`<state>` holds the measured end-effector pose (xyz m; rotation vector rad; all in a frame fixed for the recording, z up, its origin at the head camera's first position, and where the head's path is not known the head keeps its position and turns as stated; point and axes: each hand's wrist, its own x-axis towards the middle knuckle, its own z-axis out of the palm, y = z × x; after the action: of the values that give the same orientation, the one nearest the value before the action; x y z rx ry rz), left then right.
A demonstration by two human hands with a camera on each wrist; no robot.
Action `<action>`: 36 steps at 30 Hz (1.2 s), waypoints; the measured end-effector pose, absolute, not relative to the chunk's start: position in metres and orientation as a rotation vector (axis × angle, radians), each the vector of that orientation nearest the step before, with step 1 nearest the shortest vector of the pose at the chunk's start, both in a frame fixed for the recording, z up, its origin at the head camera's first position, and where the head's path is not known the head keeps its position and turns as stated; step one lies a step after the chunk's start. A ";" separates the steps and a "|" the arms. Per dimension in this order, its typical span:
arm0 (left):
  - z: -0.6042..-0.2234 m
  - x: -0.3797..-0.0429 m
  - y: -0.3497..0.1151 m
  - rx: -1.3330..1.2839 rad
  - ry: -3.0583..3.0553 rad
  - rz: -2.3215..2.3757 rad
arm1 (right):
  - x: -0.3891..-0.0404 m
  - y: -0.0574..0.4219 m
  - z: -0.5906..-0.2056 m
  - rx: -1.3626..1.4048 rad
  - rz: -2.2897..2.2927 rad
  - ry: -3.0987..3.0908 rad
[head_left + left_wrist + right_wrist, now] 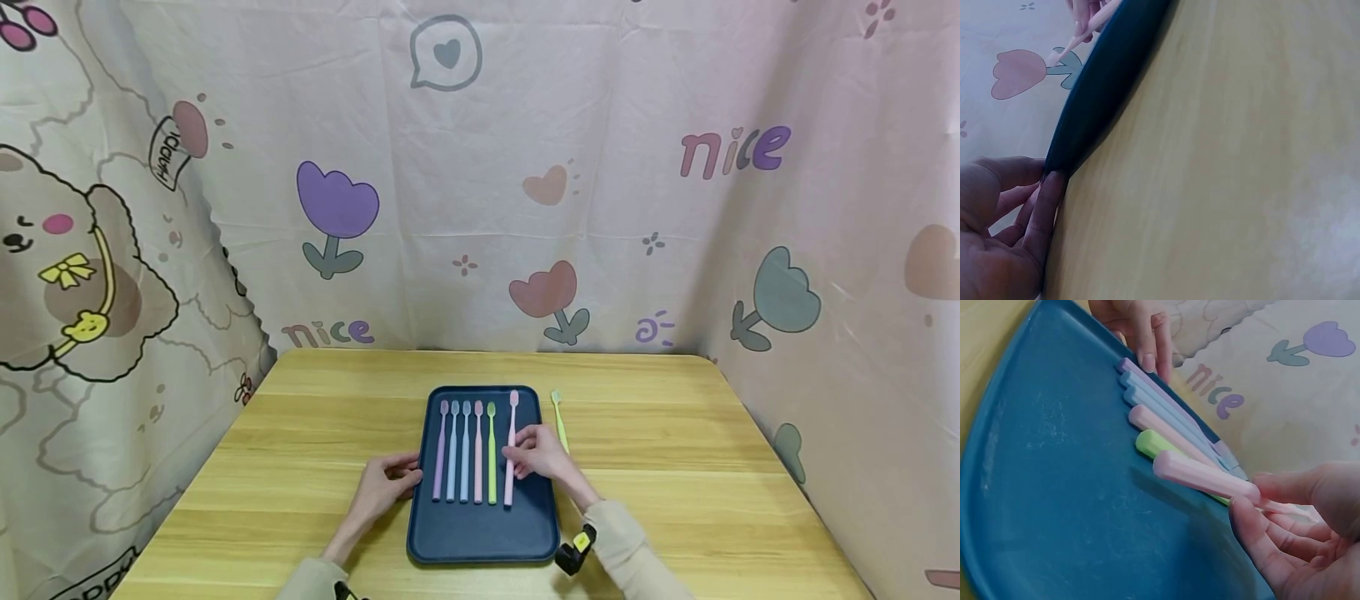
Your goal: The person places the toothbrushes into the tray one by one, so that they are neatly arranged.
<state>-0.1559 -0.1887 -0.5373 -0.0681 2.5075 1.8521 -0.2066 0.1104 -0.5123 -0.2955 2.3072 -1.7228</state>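
Note:
Between thumb and fingers my right hand pinches a pink toothbrush, raised a little over the dark blue tray. My left hand grips the tray's left rim, thumb on one side and fingers on the other, as the left wrist view shows. In the tray a row of toothbrushes lies side by side: a purple one, two blue ones, a pink one and a green one. The held brush is to the right of the green one, bristle end pointing away from me.
Right of the tray, a yellow-green toothbrush lies on the wooden table, partly hidden behind my right hand and forearm. A printed curtain hangs behind the table and along both sides.

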 end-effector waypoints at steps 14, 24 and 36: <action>-0.539 -0.157 -0.188 -0.078 2.511 1.862 | -0.210 0.103 -0.521 -0.252 -1.643 2.364; -0.537 -0.156 -0.188 -0.051 2.504 1.868 | -0.210 0.100 -0.523 -0.297 -1.604 2.450; -0.537 -0.156 -0.188 -0.062 2.498 1.871 | -0.211 0.099 -0.527 -0.294 -1.516 2.534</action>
<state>-0.1558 -0.1882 -0.5366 -0.0621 2.4983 1.8713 -0.2106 0.0987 -0.5271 -0.2944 2.5345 -1.5161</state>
